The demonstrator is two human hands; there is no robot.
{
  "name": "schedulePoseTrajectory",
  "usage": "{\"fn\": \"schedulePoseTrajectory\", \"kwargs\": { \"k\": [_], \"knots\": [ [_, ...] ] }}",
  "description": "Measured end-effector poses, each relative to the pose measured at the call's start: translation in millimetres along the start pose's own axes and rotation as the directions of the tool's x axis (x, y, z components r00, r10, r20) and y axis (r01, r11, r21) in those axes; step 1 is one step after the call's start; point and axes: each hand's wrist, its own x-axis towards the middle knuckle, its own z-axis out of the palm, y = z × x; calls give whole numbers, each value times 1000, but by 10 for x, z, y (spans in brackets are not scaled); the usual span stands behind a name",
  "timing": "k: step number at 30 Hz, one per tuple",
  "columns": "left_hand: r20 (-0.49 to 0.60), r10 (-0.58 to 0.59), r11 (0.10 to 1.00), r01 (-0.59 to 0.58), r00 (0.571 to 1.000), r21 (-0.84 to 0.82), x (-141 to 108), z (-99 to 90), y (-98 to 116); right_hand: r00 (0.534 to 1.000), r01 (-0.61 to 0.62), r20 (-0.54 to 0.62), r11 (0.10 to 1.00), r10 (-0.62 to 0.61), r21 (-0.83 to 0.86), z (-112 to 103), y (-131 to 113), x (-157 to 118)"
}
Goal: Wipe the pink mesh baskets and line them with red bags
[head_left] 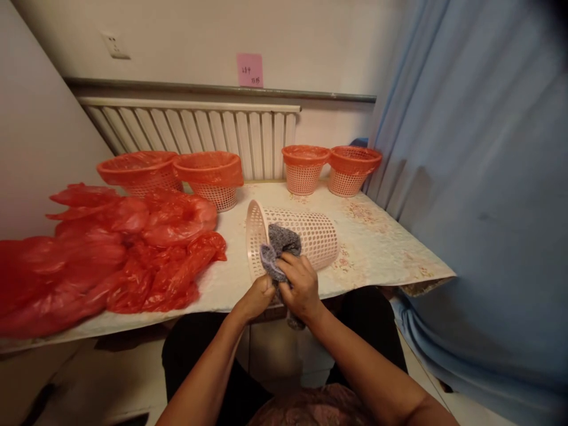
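Note:
A pale pink perforated plastic wastebasket (317,234) lies on its side on the table, its mouth facing left. My left hand (257,297) is closed at the near, lower part of its rim; the fingertips are hidden. In my right hand (302,287) is a bunched grey cloth (284,239), pressed against the basket near the rim. Part of the cloth hangs down below my hands, past the table's edge.
Crumpled red plastic bags (133,248) cover the table's left side. Behind stand upright baskets lined with red bags, one pair at left (208,171) and another at right (304,171). A radiator (231,133) is at the wall; a blue curtain (479,177) hangs on the right.

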Motion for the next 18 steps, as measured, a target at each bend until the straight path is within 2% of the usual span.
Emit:
{"fn": "schedulePoseTrajectory", "kwargs": {
  "k": [4, 7, 13, 16, 18],
  "knots": [
    [12, -14, 1000, 14, 1000, 1, -94, 70, -147, 997, -28, -78, 1000, 27, -11, 54, -107, 136],
    [20, -18, 999, 17, 1000, 34, -134, 153, -235, 994, -83, -78, 996, 81, -16, 27, -103, 305],
    [63, 153, 984, -158, 986, 79, -197, 341, -463, 997, -75, -12, 997, 75, -31, -131, -68, 719],
    [44, 161, 984, -164, 986, 75, -213, 378, -409, 995, -85, 47, 995, 88, -55, -179, -58, 796],
    [23, 99, 995, -99, 995, 31, -183, 380, -273, 993, -92, 70, 994, 97, -66, -196, -59, 781]
  ]
}}
